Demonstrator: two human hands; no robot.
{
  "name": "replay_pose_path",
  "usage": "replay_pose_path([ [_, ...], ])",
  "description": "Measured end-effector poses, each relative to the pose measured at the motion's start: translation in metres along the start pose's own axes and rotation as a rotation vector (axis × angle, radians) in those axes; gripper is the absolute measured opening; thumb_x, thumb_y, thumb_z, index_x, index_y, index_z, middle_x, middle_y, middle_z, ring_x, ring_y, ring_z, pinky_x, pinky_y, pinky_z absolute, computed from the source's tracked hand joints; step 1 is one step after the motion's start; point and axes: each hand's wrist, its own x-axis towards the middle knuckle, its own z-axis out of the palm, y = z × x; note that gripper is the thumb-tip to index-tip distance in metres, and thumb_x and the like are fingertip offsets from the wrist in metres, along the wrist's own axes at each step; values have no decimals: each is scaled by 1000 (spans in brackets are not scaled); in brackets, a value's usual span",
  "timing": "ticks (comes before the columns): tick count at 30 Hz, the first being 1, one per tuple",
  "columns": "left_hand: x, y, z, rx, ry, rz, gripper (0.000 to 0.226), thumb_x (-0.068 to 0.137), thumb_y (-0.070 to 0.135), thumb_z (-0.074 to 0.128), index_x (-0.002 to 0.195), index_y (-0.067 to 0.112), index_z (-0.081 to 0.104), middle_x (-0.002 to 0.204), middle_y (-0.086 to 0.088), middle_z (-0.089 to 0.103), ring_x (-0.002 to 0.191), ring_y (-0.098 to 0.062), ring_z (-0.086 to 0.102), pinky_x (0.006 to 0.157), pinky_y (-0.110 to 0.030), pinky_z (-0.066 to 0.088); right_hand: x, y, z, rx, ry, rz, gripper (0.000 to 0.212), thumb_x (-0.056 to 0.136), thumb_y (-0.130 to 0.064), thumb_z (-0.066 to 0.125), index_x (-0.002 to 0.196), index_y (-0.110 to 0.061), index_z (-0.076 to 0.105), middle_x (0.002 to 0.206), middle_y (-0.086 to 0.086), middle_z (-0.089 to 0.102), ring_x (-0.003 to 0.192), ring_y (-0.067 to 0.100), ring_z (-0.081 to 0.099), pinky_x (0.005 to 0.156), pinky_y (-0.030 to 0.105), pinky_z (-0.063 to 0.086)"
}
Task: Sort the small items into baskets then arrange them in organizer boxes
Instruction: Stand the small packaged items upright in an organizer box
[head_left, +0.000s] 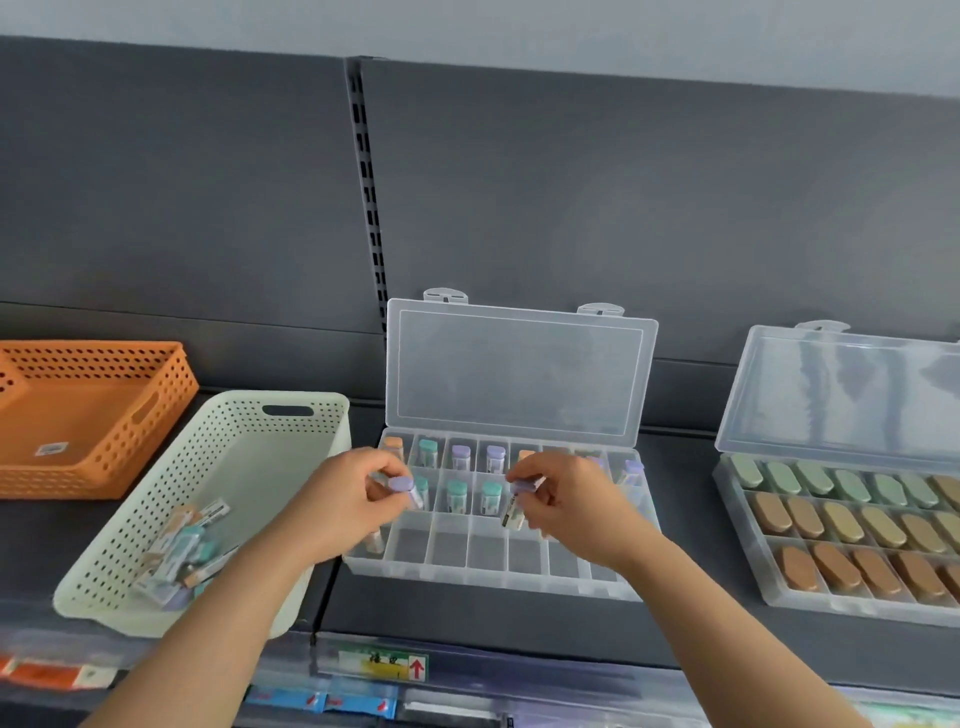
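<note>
A: Your left hand (358, 499) pinches a purple-capped tube (400, 486) near its cap, fingers curled round it, above the left end of the clear organizer box (488, 577).

B: Your right hand (566, 499) is clamped on a second tube (519, 501), also purple-capped. It hangs label end down over the middle row of the box.

A: The box sits open on the dark shelf (467, 618), and its lid (519, 374) stands upright against the grey back panel. Tubes with orange, teal and purple caps stand in the far row, and teal caps fill part of the middle row. One more tube shows at the left end of the near row, partly behind your left wrist.

B: Just beside the box, to your left, the cream basket (306, 400) holds a loose heap of tubes (182, 551) at its near end. The orange basket (156, 405) stands beyond it, with a small label on its floor.

A: To your right, a second clear box (841, 605) stands apart from the first with its lid raised too. It is packed with rows of oval cases (841, 525) in green, tan and brown.
</note>
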Motion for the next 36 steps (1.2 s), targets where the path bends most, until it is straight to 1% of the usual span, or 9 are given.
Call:
replay_pose_path([
  [6,-5,-11,7,124,-87,-32,11,85,21,66,79,29,66,78,14,68,71,-4,63,70,-25,54,3,-9,40,-15,11,-63,15,90,-20,63,102,-21,72,84,-17,65,70,-1,58,69,10,48],
  [9,-3,-16,12,150,-105,-29,11,84,21,67,76,29,66,75,15,67,71,-1,63,70,-24,55,6,-13,49,1,5,-70,16,90,-21,64,104,-19,71,87,-15,64,73,1,58,74,15,51],
  [12,-2,-18,14,168,-114,-27,11,85,24,66,76,30,64,73,14,66,68,-3,62,68,-24,54,10,-16,50,2,11,-77,17,89,-22,65,105,-18,71,88,-15,64,75,1,60,75,11,51],
  [15,0,-19,15,216,-113,13,12,84,28,69,76,33,62,76,16,61,70,-3,57,65,-20,47,13,-16,53,-8,-7,-80,16,89,-24,66,103,-17,71,86,-15,63,73,0,60,74,9,50],
  [18,2,-21,16,305,-122,74,8,84,33,70,82,32,63,84,19,55,79,2,51,66,-13,37,15,-14,60,-46,-61,-77,18,90,-24,65,105,-15,70,91,-9,67,75,2,59,78,13,51],
  [22,2,-22,20,334,-156,92,7,83,35,72,85,30,67,83,18,51,75,2,48,60,-12,31,16,-12,70,-117,-110,-63,20,91,-25,63,108,-15,69,102,-2,71,86,9,64,84,21,54],
  [27,3,-23,21,328,-148,90,10,83,35,72,90,28,71,83,19,50,68,0,48,59,-12,31,19,-8,76,-170,-129,-52,18,90,-25,62,104,-16,69,102,-2,70,88,12,64,82,21,53],
  [31,3,-25,21,340,-115,107,14,83,38,71,92,29,73,85,19,54,73,-3,50,61,-12,32,20,-7,75,-203,-146,-78,15,89,-26,63,101,-19,67,100,-4,68,82,7,58,78,17,51],
  [36,3,-25,23,351,-73,123,18,85,41,69,96,28,73,88,18,57,78,-2,49,63,-13,33,19,-2,73,-212,-122,-62,15,89,-30,63,98,-19,66,96,-4,68,84,12,63,78,22,54],
])
